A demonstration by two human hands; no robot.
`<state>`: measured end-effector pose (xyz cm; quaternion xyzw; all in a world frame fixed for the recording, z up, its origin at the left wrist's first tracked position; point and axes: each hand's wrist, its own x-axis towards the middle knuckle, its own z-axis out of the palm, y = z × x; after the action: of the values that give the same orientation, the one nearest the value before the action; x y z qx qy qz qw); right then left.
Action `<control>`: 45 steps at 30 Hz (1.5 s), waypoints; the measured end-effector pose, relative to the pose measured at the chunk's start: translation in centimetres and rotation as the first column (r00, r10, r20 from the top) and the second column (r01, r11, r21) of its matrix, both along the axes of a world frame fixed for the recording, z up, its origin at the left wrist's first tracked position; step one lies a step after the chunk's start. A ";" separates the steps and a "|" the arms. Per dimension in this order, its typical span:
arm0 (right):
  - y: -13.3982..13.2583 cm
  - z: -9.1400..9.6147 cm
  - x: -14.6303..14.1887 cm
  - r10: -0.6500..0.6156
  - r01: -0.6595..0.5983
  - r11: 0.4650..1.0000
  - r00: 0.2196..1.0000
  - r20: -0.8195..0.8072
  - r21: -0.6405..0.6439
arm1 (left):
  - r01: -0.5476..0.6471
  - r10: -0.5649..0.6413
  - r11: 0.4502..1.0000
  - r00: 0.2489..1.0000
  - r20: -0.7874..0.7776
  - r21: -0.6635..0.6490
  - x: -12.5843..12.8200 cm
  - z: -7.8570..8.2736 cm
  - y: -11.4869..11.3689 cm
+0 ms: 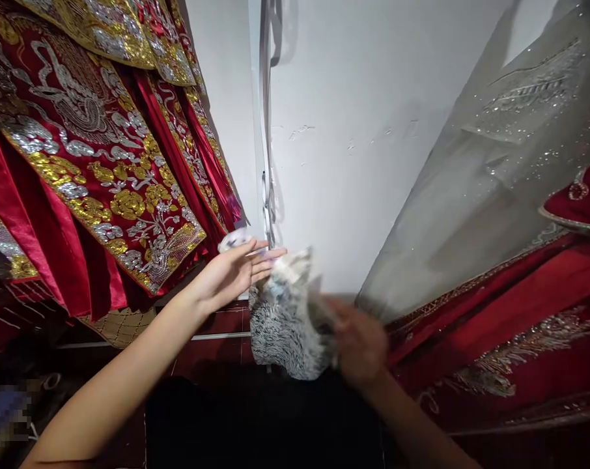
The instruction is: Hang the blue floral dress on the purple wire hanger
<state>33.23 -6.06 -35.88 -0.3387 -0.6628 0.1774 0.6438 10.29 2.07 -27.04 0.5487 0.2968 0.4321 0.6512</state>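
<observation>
My left hand (234, 270) is stretched out in the middle, palm turned up and fingers spread, holding nothing. Its fingertips are close to a pale, crumpled-looking thing (291, 270) that is smeared by motion. Behind those fingers is a small whitish thing (232, 240), too blurred to name. My right hand (361, 339) is also motion-blurred; its fingers look curled around something, but what they grip does not show clearly. Between the hands and lower down is a grey, long-piled fluffy thing (288, 335). Whether it touches my right hand, I cannot tell.
Red garments with gold and silver embroidery (129, 202) hang on the left. A grey sheer sparkly fabric (436, 215) and a red beaded garment (514, 332) hang on the right. Ahead stands a white wall (344, 85) with scuffs; dark red floor tiles (221, 322) lie below.
</observation>
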 end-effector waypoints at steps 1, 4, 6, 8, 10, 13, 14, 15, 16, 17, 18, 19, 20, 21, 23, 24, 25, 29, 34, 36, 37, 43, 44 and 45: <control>-0.3 -0.8 -0.6 0.168 -0.168 0.986 0.972 0.163 -0.017 | -0.015 0.017 0.997 1.000 0.022 -0.071 0.0 -0.1 -0.5; 0.8 -1.7 -0.4 0.418 -0.364 0.907 0.836 0.355 -0.211 | -0.103 0.098 0.980 0.994 -0.038 -0.168 -1.5 -0.7 -2.1; 2.7 -1.4 0.7 0.336 -0.239 0.918 0.892 0.303 -0.316 | -0.010 -0.028 0.977 0.985 -0.171 -0.215 -3.1 -1.0 -3.3; 5.0 -0.8 1.6 0.160 -0.072 0.943 0.954 0.254 -0.325 | 0.136 -0.204 0.968 0.915 -0.347 -0.211 -4.6 -1.0 -4.4; 7.1 -0.5 2.1 0.075 0.003 0.957 0.964 0.253 -0.291 | 0.208 -0.223 0.974 0.815 -0.534 -0.090 -5.7 -0.6 -5.2; 9.1 -0.5 2.1 0.235 -0.104 0.904 0.931 0.279 -0.415 | 0.176 0.010 0.961 0.746 -0.666 0.212 -6.5 0.4 -5.1; 9.4 -0.5 2.0 0.330 -0.167 0.849 0.909 0.256 -0.501 | 0.149 0.087 0.947 0.733 -0.675 0.284 -6.8 0.7 -4.6; 9.6 -0.5 2.0 0.405 -0.223 0.790 0.889 0.214 -0.571 | 0.118 0.157 0.933 0.717 -0.679 0.340 -7.0 1.0 -4.0; 9.7 -0.3 2.0 0.445 -0.264 0.746 0.880 0.163 -0.611 | 0.077 0.239 0.912 0.699 -0.675 0.402 -7.2 1.1 -3.3; 9.8 0.0 2.1 0.446 -0.289 0.732 0.888 0.114 -0.617 | 0.018 0.346 0.874 0.678 -0.649 0.485 -7.5 1.3 -2.6; 10.0 0.5 2.2 0.412 -0.297 0.748 0.909 0.065 -0.593 | -0.049 0.473 0.808 0.648 -0.597 0.587 -7.7 1.3 -2.0; 10.4 1.2 2.3 0.357 -0.290 0.780 0.934 0.014 -0.554 | -0.116 0.610 0.704 0.602 -0.514 0.700 -7.8 1.3 -1.4; 10.8 2.0 2.5 0.292 -0.271 0.818 0.956 -0.040 -0.508 | -0.169 0.735 0.571 0.542 -0.407 0.804 -7.8 1.2 -1.0; 11.4 3.0 2.6 0.229 -0.246 0.851 0.969 -0.093 -0.464 | -0.205 0.832 0.423 0.474 -0.288 0.883 -7.8 1.0 -0.8; 13.0 5.0 2.7 0.135 -0.198 0.895 0.974 -0.183 -0.399 | -0.216 0.926 0.181 0.367 -0.092 0.959 -7.3 0.3 -0.7; 13.9 6.0 2.6 0.108 -0.181 0.909 0.972 -0.207 -0.375 | -0.205 0.932 0.126 0.361 -0.045 0.971 -6.8 -0.3 -0.8; 14.8 6.9 2.5 0.089 -0.165 0.922 0.971 -0.223 -0.350 | -0.183 0.918 0.134 0.393 -0.052 0.974 -6.3 -1.1 -0.9; 17.0 8.0 2.5 0.019 -0.086 0.965 0.966 -0.260 -0.249 | 0.045 0.662 0.559 0.576 -0.478 0.828 -3.7 -5.0 -0.7; 14.7 4.6 4.2 -0.120 0.054 0.970 0.954 -0.274 -0.239 | 0.153 0.458 0.786 0.507 -0.731 0.599 -1.9 -9.2 0.5; 13.6 3.2 4.6 -0.152 0.080 0.961 0.952 -0.265 -0.266 | 0.207 0.408 0.806 0.486 -0.773 0.555 -1.5 -10.3 0.7; 13.2 2.6 4.6 -0.158 0.081 0.957 0.951 -0.267 -0.277 | 0.227 0.387 0.810 0.486 -0.783 0.541 -1.3 -10.9 0.6; 11.6 -1.2 3.3 -0.334 0.194 0.926 0.820 -0.466 -0.324 | 0.095 0.356 0.843 0.641 -0.680 0.530 0.6 -14.2 -0.8; 10.9 -2.6 2.8 -0.438 0.300 0.893 0.746 -0.502 -0.334 | 0.050 0.368 0.849 0.658 -0.657 0.526 0.8 -14.7 -0.9; 10.0 -4.3 2.0 -0.536 0.404 0.844 0.663 -0.522 -0.353 | 0.011 0.378 0.856 0.670 -0.639 0.517 1.0 -15.0 -1.0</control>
<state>35.27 3.92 -40.19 -0.4892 -0.2897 0.1700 0.8049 11.34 1.07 -42.07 0.7825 0.4670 0.3062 0.2754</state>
